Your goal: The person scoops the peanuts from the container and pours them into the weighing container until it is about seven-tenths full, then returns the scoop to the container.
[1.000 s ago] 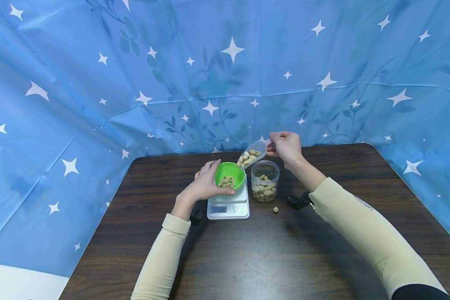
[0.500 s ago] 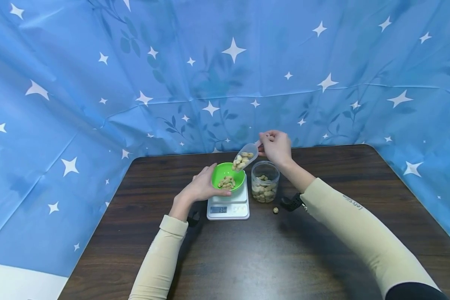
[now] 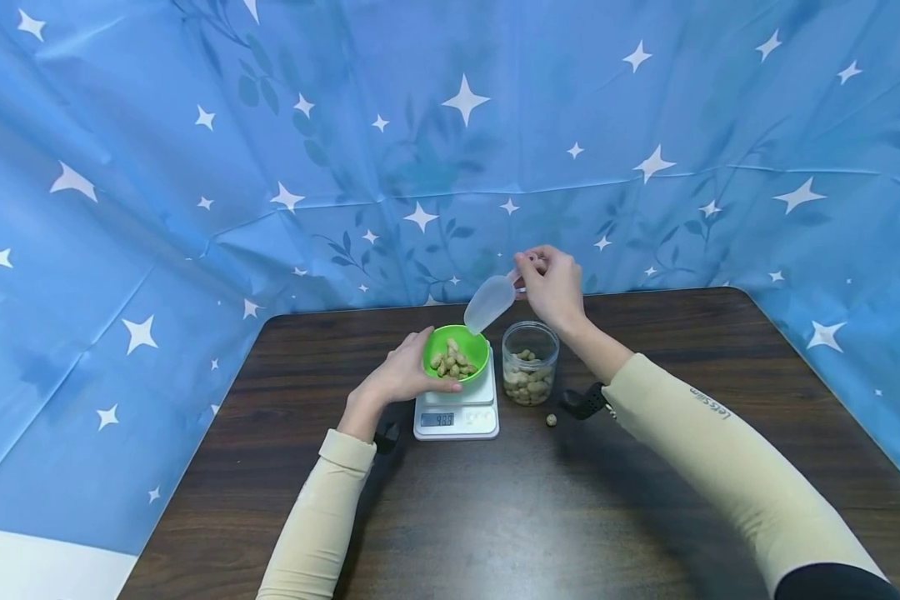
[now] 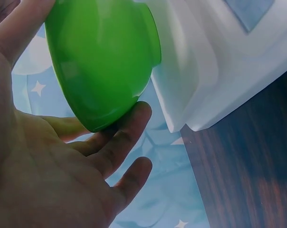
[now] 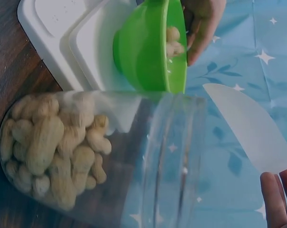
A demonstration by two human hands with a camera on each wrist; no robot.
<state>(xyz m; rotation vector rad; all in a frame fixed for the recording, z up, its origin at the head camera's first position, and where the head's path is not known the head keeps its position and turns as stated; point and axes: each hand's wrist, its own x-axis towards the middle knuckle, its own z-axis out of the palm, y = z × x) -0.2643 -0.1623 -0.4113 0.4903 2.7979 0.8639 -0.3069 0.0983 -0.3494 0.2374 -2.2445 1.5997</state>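
Right hand (image 3: 553,287) is pinching scoop (image 3: 490,305) by its handle (image 3: 514,274), at 1 o'clock of green bowl (image 3: 481,357). Left hand (image 3: 405,369) is gripping bowl from 9 o'clock; bowl is sitting on scale (image 3: 457,428). Scoop probably light, stiff, slippery; handle is offering surest hold.

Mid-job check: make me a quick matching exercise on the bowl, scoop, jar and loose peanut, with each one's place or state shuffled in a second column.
Things
1. Bowl
2. Scoop
3. Jar
4. Loose peanut

Place or state
A. Held by its handle in the right hand
B. Lying on the table, in no container
C. Green, gripped by the left hand
D. Clear, standing beside the scale

Pairs: 1-C, 2-A, 3-D, 4-B
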